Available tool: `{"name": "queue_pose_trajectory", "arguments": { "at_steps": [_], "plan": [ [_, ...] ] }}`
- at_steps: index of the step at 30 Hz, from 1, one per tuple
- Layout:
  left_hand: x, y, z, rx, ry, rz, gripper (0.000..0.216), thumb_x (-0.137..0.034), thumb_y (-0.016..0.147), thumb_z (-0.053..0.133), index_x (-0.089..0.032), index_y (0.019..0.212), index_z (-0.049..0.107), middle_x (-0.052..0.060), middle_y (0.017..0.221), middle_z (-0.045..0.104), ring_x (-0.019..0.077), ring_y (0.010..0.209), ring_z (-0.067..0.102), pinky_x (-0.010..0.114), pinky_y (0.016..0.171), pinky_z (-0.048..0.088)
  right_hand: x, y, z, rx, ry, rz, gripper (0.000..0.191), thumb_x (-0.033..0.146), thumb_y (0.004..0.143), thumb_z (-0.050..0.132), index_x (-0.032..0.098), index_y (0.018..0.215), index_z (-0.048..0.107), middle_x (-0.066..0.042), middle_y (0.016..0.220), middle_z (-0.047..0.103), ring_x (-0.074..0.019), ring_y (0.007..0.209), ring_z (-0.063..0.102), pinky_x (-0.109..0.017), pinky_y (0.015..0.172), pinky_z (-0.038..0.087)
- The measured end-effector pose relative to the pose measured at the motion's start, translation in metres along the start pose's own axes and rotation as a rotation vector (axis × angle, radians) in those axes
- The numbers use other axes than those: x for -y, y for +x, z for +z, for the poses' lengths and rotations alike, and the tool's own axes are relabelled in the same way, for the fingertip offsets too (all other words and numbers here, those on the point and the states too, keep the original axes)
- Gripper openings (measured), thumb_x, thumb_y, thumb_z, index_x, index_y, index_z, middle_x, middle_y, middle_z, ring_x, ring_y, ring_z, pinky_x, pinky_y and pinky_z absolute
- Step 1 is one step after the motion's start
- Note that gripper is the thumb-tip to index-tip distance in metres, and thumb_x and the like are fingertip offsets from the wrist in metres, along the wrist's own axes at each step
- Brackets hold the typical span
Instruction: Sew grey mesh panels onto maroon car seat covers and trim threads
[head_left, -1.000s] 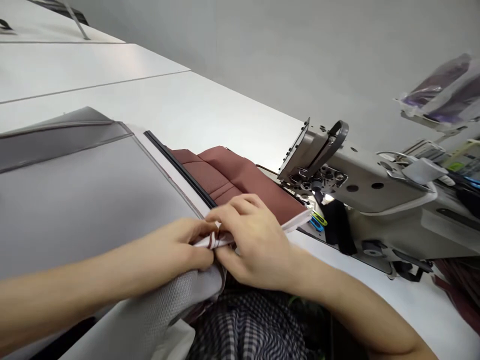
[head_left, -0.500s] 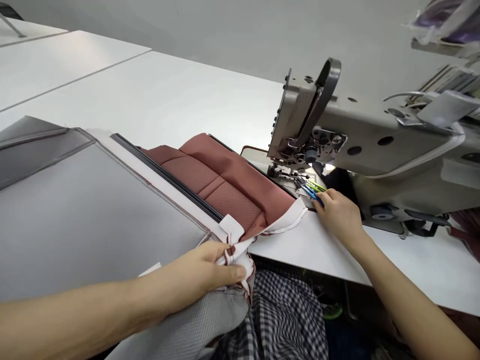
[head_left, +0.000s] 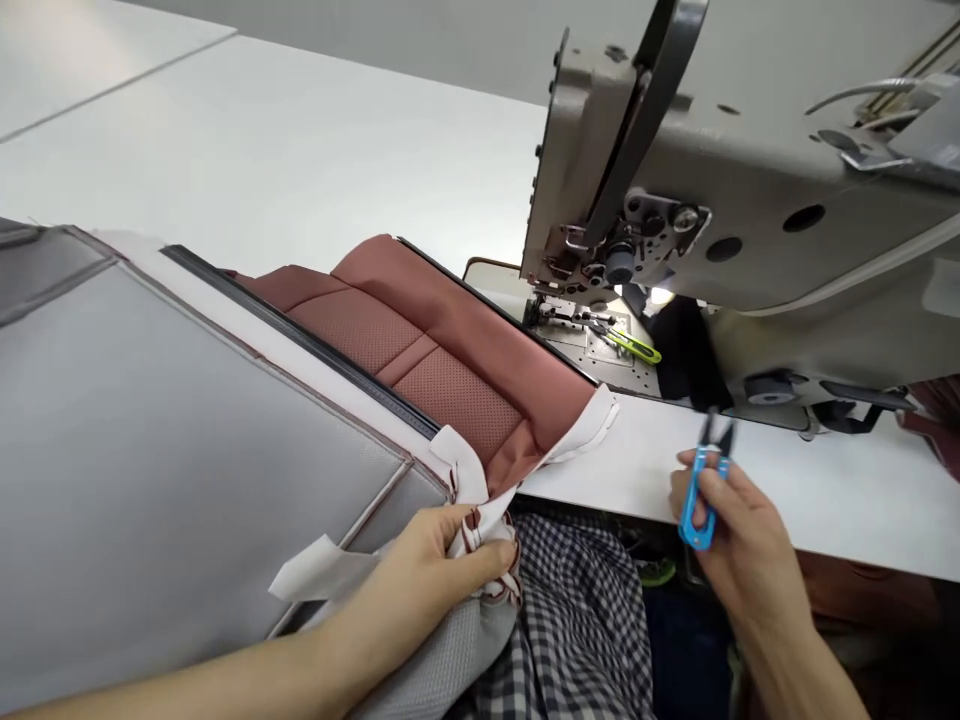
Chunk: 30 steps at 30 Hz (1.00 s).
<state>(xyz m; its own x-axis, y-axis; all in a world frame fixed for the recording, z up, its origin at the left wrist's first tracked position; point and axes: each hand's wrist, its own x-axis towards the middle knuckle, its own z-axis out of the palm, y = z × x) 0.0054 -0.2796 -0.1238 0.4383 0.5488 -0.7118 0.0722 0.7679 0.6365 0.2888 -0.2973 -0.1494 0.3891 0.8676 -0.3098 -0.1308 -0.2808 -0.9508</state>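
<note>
My left hand (head_left: 457, 560) pinches the bunched white and dark red seam edge of a sewn seat cover (head_left: 247, 430), thumb on top. The cover's grey backing faces up on the left, and its reddish-brown perforated face (head_left: 435, 350) shows beyond a black plastic strip (head_left: 300, 340). In my right hand (head_left: 742, 530) is a blue pair of thread snips (head_left: 699, 510), held over the table's front edge with the dark blades pointing up and apart. These snips touch nothing else. A yellow-green cutter (head_left: 634, 345) lies on the sewing machine's metal bed plate (head_left: 592, 350).
The sewing machine (head_left: 675, 200) rises at the right, its lamp lit near the needle area. A white table (head_left: 360, 150) stretches behind the cover. Checkered cloth (head_left: 585, 610) covers my lap below the table edge. Reddish material (head_left: 934, 430) lies at the far right.
My right hand has lifted the blue snips off the machine bed and brought them right and toward me. The yellow-green cutter stays there. My left hand keeps its hold; the view has shifted.
</note>
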Motion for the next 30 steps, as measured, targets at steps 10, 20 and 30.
{"name": "queue_pose_trajectory", "arguments": {
  "at_steps": [10,20,30],
  "plan": [
    [0.034,0.016,0.022,-0.218,0.31,0.237,0.035,-0.048,0.087,0.056,-0.016,0.073,0.055,-0.003,0.067,0.05,0.0123,0.065,0.042,0.024,0.061,0.034,0.007,-0.074,0.045,0.777,-0.537,0.422,0.04,0.056,0.096,0.049,0.022,0.078,0.043,0.011,0.041,0.036,-0.0059,0.036,0.03,-0.019,0.041,0.02],
    [0.034,0.021,0.017,-0.148,0.201,0.216,0.038,-0.051,0.087,0.059,-0.015,0.074,0.054,-0.002,0.071,0.051,0.0121,0.068,0.044,0.024,0.064,0.036,0.012,-0.074,0.044,0.769,-0.662,0.31,0.034,0.045,0.1,0.042,0.022,0.074,0.038,0.009,0.048,0.035,-0.0074,0.043,0.03,-0.023,0.044,0.017],
    [0.039,0.02,0.022,-0.218,0.289,0.241,0.032,-0.045,0.09,0.055,-0.017,0.076,0.052,-0.004,0.068,0.045,0.0113,0.065,0.039,0.023,0.06,0.032,0.015,-0.068,0.05,0.836,-0.69,0.323,0.032,0.041,0.101,0.039,0.023,0.074,0.036,0.009,0.047,0.036,-0.0078,0.041,0.032,-0.024,0.045,0.018]
  ]
}}
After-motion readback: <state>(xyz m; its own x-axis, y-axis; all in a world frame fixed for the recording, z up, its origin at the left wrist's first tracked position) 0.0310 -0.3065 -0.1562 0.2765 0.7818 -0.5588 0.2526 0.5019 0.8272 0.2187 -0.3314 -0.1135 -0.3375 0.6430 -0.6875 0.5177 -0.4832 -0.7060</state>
